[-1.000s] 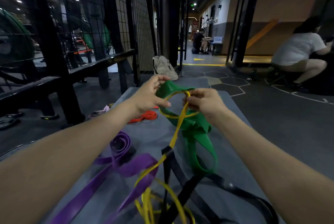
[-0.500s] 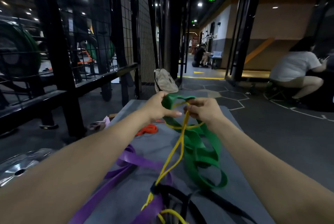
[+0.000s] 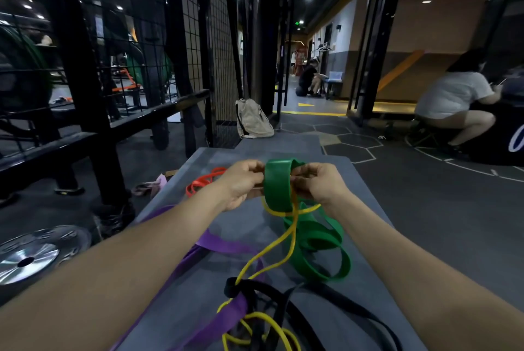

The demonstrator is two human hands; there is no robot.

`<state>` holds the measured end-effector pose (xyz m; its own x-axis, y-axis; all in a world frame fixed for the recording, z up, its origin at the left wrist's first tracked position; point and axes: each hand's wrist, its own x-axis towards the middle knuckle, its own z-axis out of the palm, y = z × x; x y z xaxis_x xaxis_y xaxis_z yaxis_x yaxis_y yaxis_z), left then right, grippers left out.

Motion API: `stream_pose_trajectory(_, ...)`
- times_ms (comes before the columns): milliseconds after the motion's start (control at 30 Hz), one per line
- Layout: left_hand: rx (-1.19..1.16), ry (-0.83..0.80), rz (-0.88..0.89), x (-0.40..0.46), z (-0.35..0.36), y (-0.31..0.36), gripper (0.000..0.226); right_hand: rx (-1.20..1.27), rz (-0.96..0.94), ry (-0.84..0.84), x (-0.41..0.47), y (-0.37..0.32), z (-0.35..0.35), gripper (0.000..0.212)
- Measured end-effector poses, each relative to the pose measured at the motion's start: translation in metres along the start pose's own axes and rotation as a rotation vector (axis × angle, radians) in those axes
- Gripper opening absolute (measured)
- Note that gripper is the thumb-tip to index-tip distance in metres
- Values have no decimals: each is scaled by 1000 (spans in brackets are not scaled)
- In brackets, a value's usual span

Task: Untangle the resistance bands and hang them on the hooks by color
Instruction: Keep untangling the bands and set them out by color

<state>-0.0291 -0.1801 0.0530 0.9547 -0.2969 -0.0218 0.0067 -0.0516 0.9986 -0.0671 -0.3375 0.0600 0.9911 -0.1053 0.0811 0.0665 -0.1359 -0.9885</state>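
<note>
Head view: green band [image 3: 279, 186] held up over bench [image 3: 215, 156], loop running 12-to-6. Left hand [image 3: 243, 183] and right hand [image 3: 320, 183] pinch it from 9 and 3, forearms extended.

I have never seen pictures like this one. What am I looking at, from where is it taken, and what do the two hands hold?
There is no machine: a person wears a camera on the head, looking down at their own arms. The left hand and right hand both grip a green band, with a yellow band looped around it. On the grey mat also lie a purple band, a black band and a red band, mostly tangled.
</note>
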Motion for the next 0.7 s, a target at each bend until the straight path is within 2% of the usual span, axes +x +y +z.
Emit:
stream_pose_trajectory(100,152,30,37,1,5,3,24,-21,-23,-22,0,-2,0,26)
stream_pose_trajectory(233,285,-112,30,0,15,2,34,11,-68,-59,-3,-7,-3,27)
stream_pose_trajectory(400,233,-191,59,-7,22,9,26,-17,-102,-179,-5,-7,-14,22)
stream_pose_trajectory(533,220,-191,34,-13,28,9,17,77,-82,-201,-7,-7,-23,20)
stream_pose_trajectory(633,213,-197,43,-14,34,12,25,15,-73,-210,-8,-6,-27,12)
stream_pose_trajectory(700,268,-177,89,-14,38,14,27,-24,-62,-202,-10,-6,-27,20)
